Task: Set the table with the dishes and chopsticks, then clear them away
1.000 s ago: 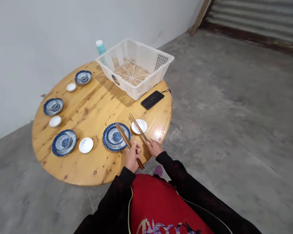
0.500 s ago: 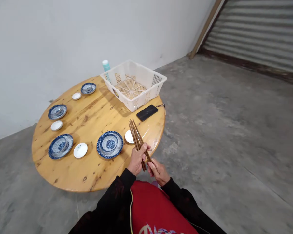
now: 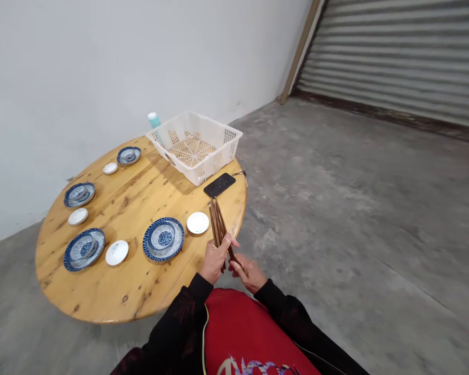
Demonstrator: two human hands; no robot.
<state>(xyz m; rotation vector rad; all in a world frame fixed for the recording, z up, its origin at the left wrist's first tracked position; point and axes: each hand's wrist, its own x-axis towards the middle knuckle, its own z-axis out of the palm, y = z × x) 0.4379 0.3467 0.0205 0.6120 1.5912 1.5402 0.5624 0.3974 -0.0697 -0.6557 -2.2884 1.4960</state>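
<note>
My left hand (image 3: 216, 259) is closed round a bundle of brown wooden chopsticks (image 3: 217, 224), holding them upright over the near edge of the round wooden table (image 3: 140, 198). My right hand (image 3: 247, 273) sits just right of it and pinches the lower ends of the same sticks. Nearest to the hands on the table are a small white dish (image 3: 197, 222) and a blue patterned plate with a bowl on it (image 3: 163, 238).
A black phone (image 3: 219, 185) lies by the table's right edge, beside a white plastic basket (image 3: 217, 133) with a teal bottle (image 3: 153, 121) behind it. Three more blue plate sets (image 3: 84, 248) (image 3: 79, 194) (image 3: 128, 155) and white dishes (image 3: 116, 252) ring the table. Bare concrete floor lies to the right.
The chopsticks went from two pairs, one in each hand over the plate and dish, to one bundle in my left hand. The hands drew back to the table edge; the view shifted right.
</note>
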